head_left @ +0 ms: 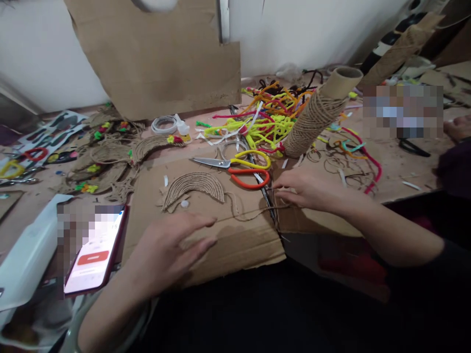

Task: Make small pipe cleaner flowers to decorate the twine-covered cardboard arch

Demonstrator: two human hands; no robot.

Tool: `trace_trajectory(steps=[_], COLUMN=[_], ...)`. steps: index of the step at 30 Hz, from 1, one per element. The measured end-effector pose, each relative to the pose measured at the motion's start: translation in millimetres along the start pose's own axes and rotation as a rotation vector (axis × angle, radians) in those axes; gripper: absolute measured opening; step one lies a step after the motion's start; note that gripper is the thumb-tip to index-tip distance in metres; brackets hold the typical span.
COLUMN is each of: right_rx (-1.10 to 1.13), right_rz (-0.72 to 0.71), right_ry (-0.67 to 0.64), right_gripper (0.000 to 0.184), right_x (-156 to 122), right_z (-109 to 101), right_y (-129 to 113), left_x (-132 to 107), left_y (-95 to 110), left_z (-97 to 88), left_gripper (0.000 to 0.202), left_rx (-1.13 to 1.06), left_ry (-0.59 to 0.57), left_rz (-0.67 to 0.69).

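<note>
Jute-wound cardboard arch (195, 189) lies finished just beyond my flat, released left hand (167, 255); my right hand (307, 190) pinches loose brown twine (250, 213), uncut, scissors (235, 166) just beyond.

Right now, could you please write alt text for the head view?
Left hand rests flat on a cardboard sheet while the right hand pinches jute twine beside a twine-wound arch. Scissors, pipe cleaners and a twine spool lie behind.

Two pixelated patches (403, 112) hide table items (the phone (96, 255) partly too).
</note>
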State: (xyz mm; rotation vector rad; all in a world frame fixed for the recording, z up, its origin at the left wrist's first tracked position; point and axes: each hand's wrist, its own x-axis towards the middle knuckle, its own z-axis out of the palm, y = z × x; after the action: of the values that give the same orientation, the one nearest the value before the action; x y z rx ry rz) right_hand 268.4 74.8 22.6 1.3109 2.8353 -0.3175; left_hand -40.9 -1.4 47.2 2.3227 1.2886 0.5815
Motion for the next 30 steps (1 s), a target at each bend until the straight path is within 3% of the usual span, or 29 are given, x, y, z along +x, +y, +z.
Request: trace_trajectory(steps=[6,8,11,14,17,20,25,30], right_rx=[-0.016,-0.037,0.036,0.474,1.006,1.23,1.493,1.573], right_rz=[-0.21,-0.183,-0.07,0.009,-0.041,-0.093,-0.134,-0.146], right_ry=[-0.045,-0.065,0.041,0.142,0.08,-0.004,-0.043,0.113], right_gripper=[0.014,0.014,0.015,0.023,0.044,0.063,0.084,0.088], right_x=[13,17,21,29,41,53,61,64], right_z=[19,18,9,0,-1,12,43,56], right_y=[-38,-40,-44,-66,-101,-132,-163,-178], left_x=[53,67,87,108,124,129,119,111], left_y=[3,2,3,12,27,36,35,33], left_z=[9.4,14.7,16.0,10.1,4.6,5.0,10.4,6.8], left_gripper=[0.021,0.019,0.014,0.01,0.012,0.015,0.015,0.013], left_rx=[-0.539,-0.712,-0.905,-1.122,-1.255,-1.309,-1.252,-1.255], left_ry=[0.168,0.199,0.252,0.348,0.407,0.406,0.419,0.401], left_rz=[-0.305,-0.339,-0.346,-0.298,-0.204,-0.167,-0.259,-0.234])
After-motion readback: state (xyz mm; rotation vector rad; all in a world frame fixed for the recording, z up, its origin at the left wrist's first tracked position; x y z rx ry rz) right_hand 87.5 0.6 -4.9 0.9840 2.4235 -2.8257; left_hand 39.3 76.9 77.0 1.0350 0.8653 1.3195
